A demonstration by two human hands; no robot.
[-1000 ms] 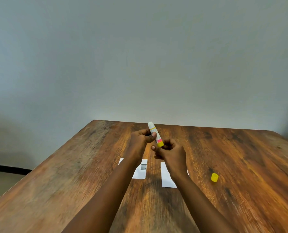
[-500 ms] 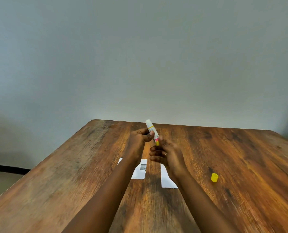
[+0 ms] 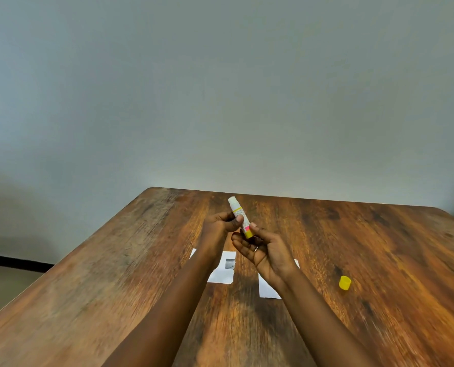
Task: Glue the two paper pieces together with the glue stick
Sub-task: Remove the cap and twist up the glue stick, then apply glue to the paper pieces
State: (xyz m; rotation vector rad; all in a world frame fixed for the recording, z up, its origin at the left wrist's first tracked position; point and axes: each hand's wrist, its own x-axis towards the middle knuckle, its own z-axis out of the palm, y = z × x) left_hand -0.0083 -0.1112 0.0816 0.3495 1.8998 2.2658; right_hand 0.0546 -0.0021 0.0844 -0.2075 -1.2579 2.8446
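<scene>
Yellow base: your right hand [image 3: 266, 251] pinches the base of the one glue stick [image 3: 240, 217] with fingertips, other fingers loosely spread.
Left hand [image 3: 221, 225]: you grasp the stick's barrel, uncapped white tip tilted up and away.
Papers: two white pieces, left paper [image 3: 224, 271] and right paper [image 3: 268, 290], flat below your wrists, apart.
Cap: one yellow cap [image 3: 344, 282] to your right.
Table [image 3: 114, 274]: wood.

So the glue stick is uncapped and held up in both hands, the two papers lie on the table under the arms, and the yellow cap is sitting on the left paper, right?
Not quite. In the head view the yellow cap stands on the bare table, to the right of the right paper, not on the left paper. The rest holds: left hand and right hand hold the uncapped glue stick.
</scene>
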